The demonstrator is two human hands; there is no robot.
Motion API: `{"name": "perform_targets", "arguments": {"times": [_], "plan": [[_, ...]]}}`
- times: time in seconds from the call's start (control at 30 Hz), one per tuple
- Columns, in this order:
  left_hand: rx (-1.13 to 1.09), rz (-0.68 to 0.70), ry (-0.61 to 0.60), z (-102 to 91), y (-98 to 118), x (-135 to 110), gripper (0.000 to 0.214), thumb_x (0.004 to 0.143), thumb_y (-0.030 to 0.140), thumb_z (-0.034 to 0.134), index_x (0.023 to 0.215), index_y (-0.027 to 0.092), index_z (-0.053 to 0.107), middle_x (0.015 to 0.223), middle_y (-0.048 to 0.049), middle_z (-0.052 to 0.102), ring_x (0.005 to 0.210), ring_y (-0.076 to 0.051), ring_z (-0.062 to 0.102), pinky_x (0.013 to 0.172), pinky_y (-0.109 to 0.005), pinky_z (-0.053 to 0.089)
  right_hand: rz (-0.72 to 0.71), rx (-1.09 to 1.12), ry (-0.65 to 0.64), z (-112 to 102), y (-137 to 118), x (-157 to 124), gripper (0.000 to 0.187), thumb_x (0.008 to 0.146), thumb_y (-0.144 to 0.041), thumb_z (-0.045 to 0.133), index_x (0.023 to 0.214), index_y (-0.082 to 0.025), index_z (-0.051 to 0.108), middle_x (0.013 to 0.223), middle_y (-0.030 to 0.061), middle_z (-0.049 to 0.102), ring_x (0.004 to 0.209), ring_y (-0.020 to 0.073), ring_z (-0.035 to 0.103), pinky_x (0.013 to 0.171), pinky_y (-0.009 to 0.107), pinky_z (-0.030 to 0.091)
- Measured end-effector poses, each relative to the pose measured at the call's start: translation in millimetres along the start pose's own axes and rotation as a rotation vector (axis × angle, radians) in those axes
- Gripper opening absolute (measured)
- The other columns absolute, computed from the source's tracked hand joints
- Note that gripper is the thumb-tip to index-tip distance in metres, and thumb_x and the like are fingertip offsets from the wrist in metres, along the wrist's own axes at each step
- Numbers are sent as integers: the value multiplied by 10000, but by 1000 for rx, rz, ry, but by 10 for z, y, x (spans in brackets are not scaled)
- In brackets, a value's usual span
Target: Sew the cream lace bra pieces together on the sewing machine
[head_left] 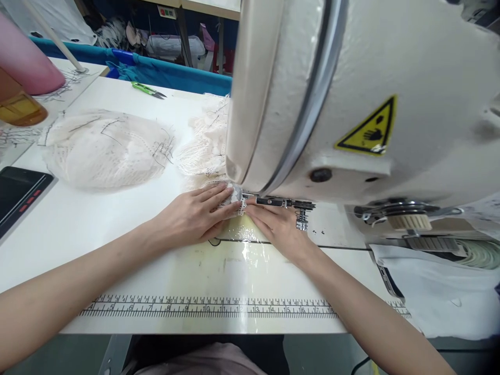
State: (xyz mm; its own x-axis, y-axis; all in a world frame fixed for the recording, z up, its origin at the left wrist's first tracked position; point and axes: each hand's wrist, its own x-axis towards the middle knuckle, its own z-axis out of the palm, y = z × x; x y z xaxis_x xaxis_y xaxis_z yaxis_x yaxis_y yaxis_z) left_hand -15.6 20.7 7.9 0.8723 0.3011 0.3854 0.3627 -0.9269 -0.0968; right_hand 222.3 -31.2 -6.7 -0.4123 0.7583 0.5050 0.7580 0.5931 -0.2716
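Printed ruler markings [207, 307] run along the near edge of the desk [78, 234], just short of both forearms. Beyond them, the left hand [195, 219] lies flat and unclenched, fingers spread over a small lace piece [236, 202]. The right hand [279, 229] meets it from the other side, fingertips pressing the same lace down rather than closing round it. So the grip is a flat two-handed hold, with the lace pinned to the desk directly under the head of the sewing machine [371, 104]. This looks like the positioning or feeding step at the needle. The needle itself is hidden behind the head, so any further feed calls for both hands sliding together and fingertips kept back from it. Beyond the grip and to its left sit a heap of lace [105, 148] and a second heap [207, 135], with green snips [148, 90] farther off. A phone [17, 195] lies far left of the grip, white cloth [437, 291] to its right.
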Motion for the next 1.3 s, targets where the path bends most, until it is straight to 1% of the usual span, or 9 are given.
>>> {"name": "perform_targets", "arguments": {"times": [0.1,0.3,0.47,0.6,0.7,0.83,0.9,1.07,1.3], "plan": [[4,-2,-16,8,-4,-5,361,948,230,493,1281,145,602,1249,-154,662,1219,-298,601,1015,-458,532,26,25,-2,-10,2,22,151,944,-198,562,983,-223,706,955,-2,750,799,108,685,674,228,521],[22,-4,-39,25,-3,-9,376,954,248,506,1311,161,588,1287,-154,640,1235,-297,589,1017,-457,528,37,55,41,19,61,14,171,936,-243,591,1060,-225,707,1015,12,752,864,133,702,764,268,549],[13,-18,-29,48,-5,-11,374,954,242,504,1309,166,594,1265,-149,653,1232,-300,592,1015,-460,524,136,41,-22,132,156,-100,229,961,-274,543,1140,-279,686,878,-36,761,606,95,645,585,250,519],[-15,-53,-37,49,-6,-3,369,956,254,504,1305,179,597,1234,-127,674,1218,-290,603,1025,-460,513,225,29,-61,194,204,-121,253,969,-326,519,1154,-303,689,999,-1,755,756,140,684,677,302,548],[4,-51,-13,27,0,25,347,961,252,497,1277,175,617,1251,-117,668,1200,-282,615,1023,-454,514,236,25,-78,190,205,-79,264,979,-342,489,1126,-291,702,958,9,755,738,141,677,660,300,543],[89,58,52,-2,23,53,279,969,154,476,1166,157,674,1247,-79,676,1121,-211,661,955,-335,558,216,15,-101,114,143,-38,262,982,-333,483,1110,-290,708,956,9,750,789,146,684,707,300,545],[106,78,65,-4,33,51,267,967,130,476,1140,114,678,1219,-99,688,1119,-210,664,938,-310,567,168,-18,-116,60,85,-44,263,982,-320,492,1141,-275,696,980,18,748,835,150,689,749,302,541],[45,-8,47,5,36,48,318,975,204,466,1184,43,644,1252,-161,657,1163,-271,640,1008,-386,543,98,-125,-132,-20,-61,-78,302,983,-369,504,1221,-261,657,998,32,745,868,167,696,767,324,510],[9,-27,36,-3,26,72,345,980,222,444,1250,106,624,1280,-111,650,1209,-260,610,1047,-408,514,236,19,-216,-38,-103,-83,333,992,-418,474,1280,-339,621,1003,-15,749,911,175,688,899,385,489]]}}
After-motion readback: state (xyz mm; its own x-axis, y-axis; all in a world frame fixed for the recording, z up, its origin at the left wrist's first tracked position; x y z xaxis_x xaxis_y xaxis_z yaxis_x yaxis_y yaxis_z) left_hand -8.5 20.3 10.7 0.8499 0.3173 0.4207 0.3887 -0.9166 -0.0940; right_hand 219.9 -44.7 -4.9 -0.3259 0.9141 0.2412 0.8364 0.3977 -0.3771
